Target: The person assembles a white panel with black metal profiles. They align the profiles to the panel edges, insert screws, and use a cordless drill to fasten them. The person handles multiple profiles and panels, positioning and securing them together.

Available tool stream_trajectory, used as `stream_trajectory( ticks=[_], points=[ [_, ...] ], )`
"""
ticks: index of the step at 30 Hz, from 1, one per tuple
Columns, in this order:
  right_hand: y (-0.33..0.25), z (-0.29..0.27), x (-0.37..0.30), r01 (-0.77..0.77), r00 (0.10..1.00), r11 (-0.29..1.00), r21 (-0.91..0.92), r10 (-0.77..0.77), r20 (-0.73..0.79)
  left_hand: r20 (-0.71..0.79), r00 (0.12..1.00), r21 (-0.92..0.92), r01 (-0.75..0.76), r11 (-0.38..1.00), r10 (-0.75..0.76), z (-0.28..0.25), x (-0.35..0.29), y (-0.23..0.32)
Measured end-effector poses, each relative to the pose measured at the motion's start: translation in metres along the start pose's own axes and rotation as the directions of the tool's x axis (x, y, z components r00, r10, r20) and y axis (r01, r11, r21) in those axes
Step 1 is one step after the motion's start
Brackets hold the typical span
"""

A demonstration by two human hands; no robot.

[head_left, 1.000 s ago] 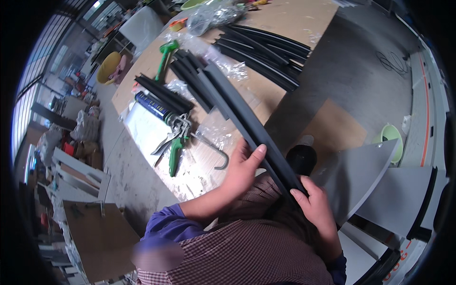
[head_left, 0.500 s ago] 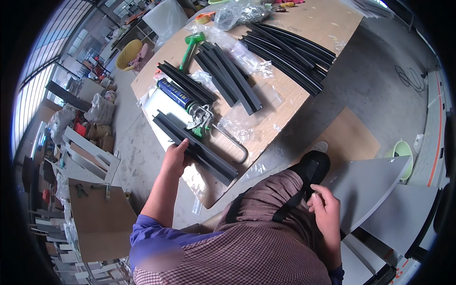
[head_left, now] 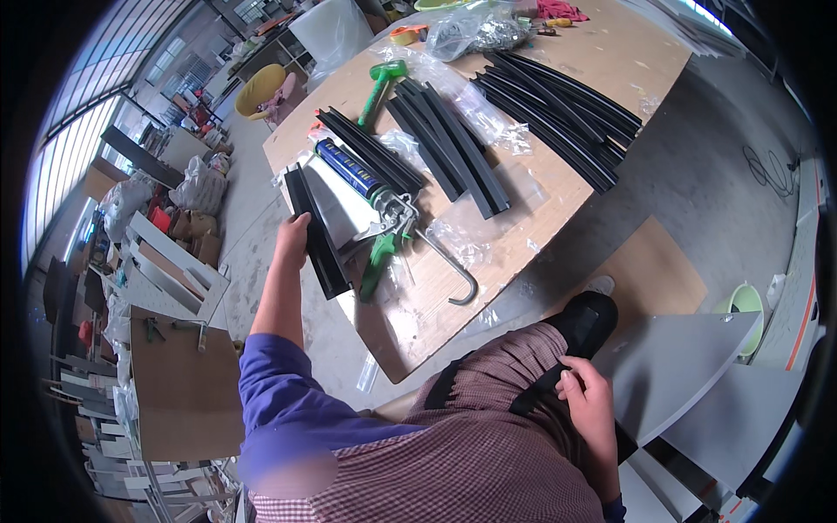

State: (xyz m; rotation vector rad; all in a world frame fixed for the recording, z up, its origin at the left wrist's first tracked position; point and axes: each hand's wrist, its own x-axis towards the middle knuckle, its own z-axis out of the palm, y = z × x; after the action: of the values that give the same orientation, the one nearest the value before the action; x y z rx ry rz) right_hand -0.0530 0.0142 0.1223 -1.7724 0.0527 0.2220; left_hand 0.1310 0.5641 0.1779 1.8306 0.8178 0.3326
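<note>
My left hand [head_left: 293, 242] is closed on the near side of a short black channel strip [head_left: 316, 228] at the table's left edge. A caulking gun with a blue cartridge [head_left: 347, 170] lies just right of it, its green handle [head_left: 377, 268] pointing toward me and its bent metal rod [head_left: 455, 266] reaching right. White sheet material shows beneath the gun. Loosely curled, my right hand [head_left: 588, 392] hangs by my thigh, thumb and forefinger apart with nothing visible between them. More channel strips [head_left: 370, 148] lie beyond the gun, with a dark grey bundle [head_left: 449, 144] beside them.
The wooden table [head_left: 514, 248] also bears a green mallet [head_left: 380, 91], long black strips [head_left: 558, 113], clear plastic film [head_left: 462, 244] and a bag of metal parts [head_left: 479, 35]. Grey panels [head_left: 671, 366] stand at my right. A brown board [head_left: 179, 383] is at left.
My left hand has moved the black channel strip left and away from me, to the table's edge, uncovering the gun's green handle. My right hand stays by my thigh.
</note>
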Motion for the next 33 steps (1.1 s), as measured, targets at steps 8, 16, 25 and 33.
stream_trajectory(
  ticks=[8, 16, 25, 33],
  points=[
    [0.002, 0.011, -0.002, -0.085, 0.996, 0.996, -0.035, 0.086, 0.039, 0.014, 1.0, 0.052, 0.015, 0.999, -0.016, -0.02, 0.101, -0.033],
    [-0.004, 0.014, 0.0, -0.099, 0.995, 0.992, -0.078, 0.1, 0.005, -0.112, 0.905, 0.925, -0.056, 0.376, 0.41, 0.034, 0.099, 0.002],
    [-0.01, 0.005, -0.005, -0.101, 0.995, 0.994, -0.028, 0.101, -0.016, 0.021, 1.0, 0.33, 0.012, 0.944, -0.02, 0.12, 0.089, 0.029],
    [0.006, -0.014, -0.027, -0.17, 0.98, 0.979, 0.109, 0.179, -0.082, 0.128, 0.992, -0.207, 0.044, 0.977, -0.017, 0.105, 0.03, 0.077]
  ],
)
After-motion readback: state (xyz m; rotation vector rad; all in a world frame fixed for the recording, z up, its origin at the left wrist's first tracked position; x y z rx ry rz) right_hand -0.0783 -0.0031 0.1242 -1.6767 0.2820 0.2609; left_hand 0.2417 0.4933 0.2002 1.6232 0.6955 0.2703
